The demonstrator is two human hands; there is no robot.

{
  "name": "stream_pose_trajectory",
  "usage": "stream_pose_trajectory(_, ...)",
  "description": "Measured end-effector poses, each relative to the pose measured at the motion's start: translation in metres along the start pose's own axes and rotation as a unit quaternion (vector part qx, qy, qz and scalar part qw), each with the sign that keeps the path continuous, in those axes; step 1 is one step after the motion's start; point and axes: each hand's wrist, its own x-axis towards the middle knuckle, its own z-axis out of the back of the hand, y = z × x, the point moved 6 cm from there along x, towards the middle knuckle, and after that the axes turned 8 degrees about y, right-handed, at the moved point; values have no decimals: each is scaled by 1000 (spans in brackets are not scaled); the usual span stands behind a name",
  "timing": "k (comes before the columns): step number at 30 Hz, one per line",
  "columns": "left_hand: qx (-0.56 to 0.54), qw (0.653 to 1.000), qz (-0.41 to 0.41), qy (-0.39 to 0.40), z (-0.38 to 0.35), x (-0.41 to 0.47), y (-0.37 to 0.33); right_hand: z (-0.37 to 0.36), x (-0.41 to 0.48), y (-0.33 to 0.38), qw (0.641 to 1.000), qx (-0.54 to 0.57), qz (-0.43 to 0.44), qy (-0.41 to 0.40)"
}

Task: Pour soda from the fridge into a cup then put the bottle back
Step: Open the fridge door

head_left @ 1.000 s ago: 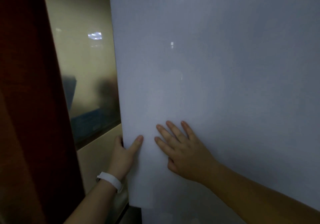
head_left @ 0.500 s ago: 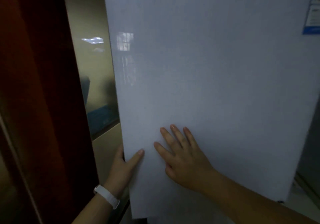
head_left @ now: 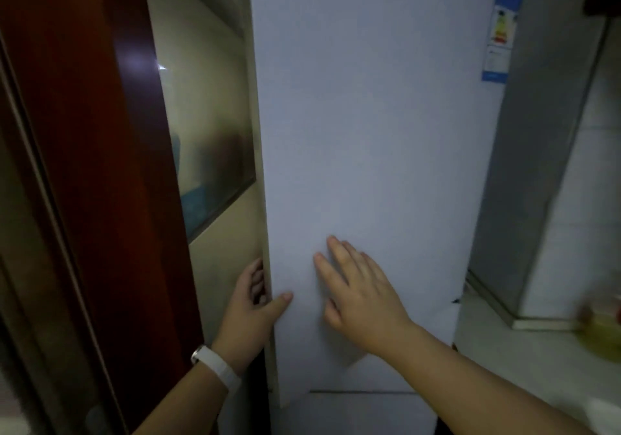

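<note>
The white upper fridge door [head_left: 369, 132] fills the middle of the head view and sits nearly flush with the fridge body. My left hand [head_left: 248, 313], with a white wristband, grips the door's left edge low down, thumb on the front and fingers curled behind. My right hand [head_left: 359, 296] lies flat on the door face just right of it, fingers spread, holding nothing. No soda bottle or cup is in view; the fridge's inside is hidden.
A dark red wooden door frame [head_left: 84, 165] stands close on the left, with a frosted glass panel [head_left: 208, 132] beside the fridge. The lower fridge door [head_left: 363, 411] is below. A blurred yellowish object [head_left: 601, 337] sits on the pale counter at right.
The fridge door has swung away from me toward the fridge body, with both hands staying on it. More of the fridge's side and the counter now shows.
</note>
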Motion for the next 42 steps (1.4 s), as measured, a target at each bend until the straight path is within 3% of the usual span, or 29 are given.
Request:
stream_pose_trajectory(6,19,997,8,71,-17,-46,-18,34,-59,24,997,20,-67,37)
stream_pose_trajectory(13,28,995,7,93,-38,-70,-44,70,-109,46,990,62,-127,30)
stream_pose_trajectory(18,16,973,30,230,-84,-83,-58,87,-145,50,975,131,-176,43)
stream_pose_trajectory(21,11,963,10,271,-107,-95,-61,93,-164,44,965,148,-214,42)
stream_pose_trajectory(30,36,966,-27,254,-163,-126,-54,108,-228,16,961,137,-239,-22)
stream_pose_trajectory(42,121,961,-146,200,-276,-167,-74,143,-313,-59,937,153,-314,-12)
